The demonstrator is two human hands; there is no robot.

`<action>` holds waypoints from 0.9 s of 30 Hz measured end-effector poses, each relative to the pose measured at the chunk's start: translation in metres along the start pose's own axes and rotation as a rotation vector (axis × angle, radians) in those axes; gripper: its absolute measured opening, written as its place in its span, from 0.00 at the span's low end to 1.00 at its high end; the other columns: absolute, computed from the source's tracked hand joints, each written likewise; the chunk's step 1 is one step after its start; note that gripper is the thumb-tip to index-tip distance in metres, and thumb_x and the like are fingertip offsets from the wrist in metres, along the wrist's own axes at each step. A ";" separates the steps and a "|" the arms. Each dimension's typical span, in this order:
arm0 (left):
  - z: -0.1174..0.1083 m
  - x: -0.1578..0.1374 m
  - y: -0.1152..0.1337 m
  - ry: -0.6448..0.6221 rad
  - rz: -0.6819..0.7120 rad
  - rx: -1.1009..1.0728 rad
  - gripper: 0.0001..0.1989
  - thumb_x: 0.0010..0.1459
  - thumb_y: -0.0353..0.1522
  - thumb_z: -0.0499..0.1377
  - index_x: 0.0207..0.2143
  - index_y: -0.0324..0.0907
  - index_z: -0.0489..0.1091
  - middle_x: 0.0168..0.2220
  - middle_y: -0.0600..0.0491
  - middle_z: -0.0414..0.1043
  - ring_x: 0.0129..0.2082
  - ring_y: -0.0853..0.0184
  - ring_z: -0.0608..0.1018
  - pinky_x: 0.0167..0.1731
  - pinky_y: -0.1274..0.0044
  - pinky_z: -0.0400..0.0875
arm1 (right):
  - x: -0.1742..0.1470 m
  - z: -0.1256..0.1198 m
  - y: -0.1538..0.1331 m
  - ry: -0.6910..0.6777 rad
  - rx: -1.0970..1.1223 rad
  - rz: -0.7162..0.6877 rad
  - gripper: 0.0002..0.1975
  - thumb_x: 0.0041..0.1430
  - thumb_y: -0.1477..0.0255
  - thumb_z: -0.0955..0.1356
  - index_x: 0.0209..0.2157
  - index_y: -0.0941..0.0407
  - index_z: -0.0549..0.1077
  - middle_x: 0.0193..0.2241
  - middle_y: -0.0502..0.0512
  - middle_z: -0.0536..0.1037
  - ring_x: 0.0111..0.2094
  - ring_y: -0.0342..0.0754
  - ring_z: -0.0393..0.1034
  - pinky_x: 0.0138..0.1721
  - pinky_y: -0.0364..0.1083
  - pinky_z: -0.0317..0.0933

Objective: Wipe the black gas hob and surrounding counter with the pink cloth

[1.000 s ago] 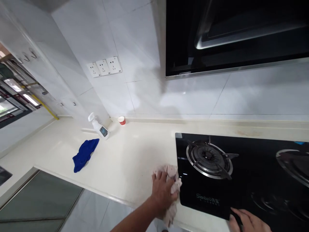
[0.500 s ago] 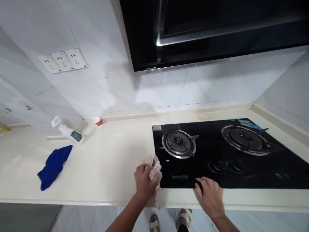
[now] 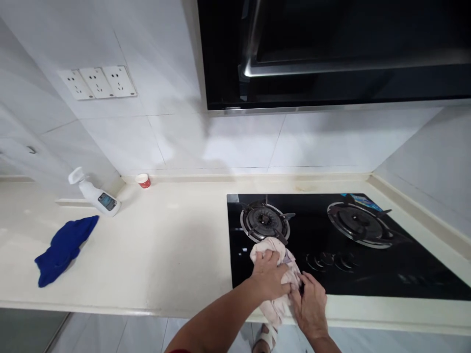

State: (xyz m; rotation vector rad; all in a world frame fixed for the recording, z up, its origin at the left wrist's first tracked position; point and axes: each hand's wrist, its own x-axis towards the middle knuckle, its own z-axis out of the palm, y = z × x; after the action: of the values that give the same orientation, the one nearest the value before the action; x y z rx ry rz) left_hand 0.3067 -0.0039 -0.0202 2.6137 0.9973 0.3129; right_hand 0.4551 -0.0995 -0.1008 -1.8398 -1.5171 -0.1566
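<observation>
Cream countertop (image 3: 176,255) carries a black glass gas hob (image 3: 368,264) at right, a crumpled blue cloth (image 3: 64,248) at left, a white spray bottle (image 3: 93,192) lying behind it, and a small red cup (image 3: 143,181) against the wall.

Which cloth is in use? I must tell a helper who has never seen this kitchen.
Find the black glass hob set in the cream counter. At its front left lies a pale pink cloth, under both hands. The other cloth, the blue cloth, lies far left, untouched.
</observation>
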 end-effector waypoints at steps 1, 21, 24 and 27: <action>-0.001 -0.010 -0.005 0.023 0.003 -0.001 0.25 0.58 0.51 0.56 0.52 0.47 0.72 0.56 0.44 0.66 0.56 0.52 0.64 0.54 0.56 0.58 | 0.000 0.000 -0.001 -0.003 0.000 -0.001 0.25 0.70 0.54 0.57 0.52 0.59 0.67 0.54 0.71 0.68 0.56 0.63 0.61 0.54 0.61 0.56; -0.120 -0.160 -0.070 0.677 -0.616 -0.266 0.14 0.59 0.44 0.60 0.39 0.44 0.73 0.41 0.51 0.73 0.42 0.63 0.76 0.43 0.71 0.73 | 0.002 -0.006 -0.008 -0.094 -0.072 0.048 0.20 0.68 0.59 0.58 0.41 0.56 0.74 0.49 0.64 0.72 0.53 0.61 0.63 0.53 0.60 0.56; -0.113 -0.135 -0.046 0.759 -0.377 -0.064 0.14 0.59 0.42 0.62 0.44 0.45 0.75 0.51 0.45 0.71 0.53 0.57 0.72 0.52 0.64 0.69 | 0.002 -0.006 -0.007 -0.095 -0.067 0.052 0.19 0.68 0.59 0.58 0.41 0.55 0.74 0.49 0.63 0.73 0.53 0.60 0.63 0.52 0.60 0.56; -0.077 -0.125 -0.029 0.464 -0.268 0.054 0.20 0.58 0.41 0.64 0.52 0.51 0.74 0.58 0.45 0.68 0.58 0.53 0.69 0.55 0.59 0.65 | 0.001 -0.004 -0.006 -0.093 -0.067 0.043 0.19 0.68 0.59 0.58 0.41 0.56 0.74 0.48 0.64 0.73 0.52 0.60 0.63 0.51 0.60 0.57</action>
State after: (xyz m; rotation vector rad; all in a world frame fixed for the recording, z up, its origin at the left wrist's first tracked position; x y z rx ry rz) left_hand 0.1734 -0.0510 0.0288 2.4604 1.5034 0.8580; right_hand 0.4516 -0.1010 -0.0943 -1.9552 -1.5509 -0.1041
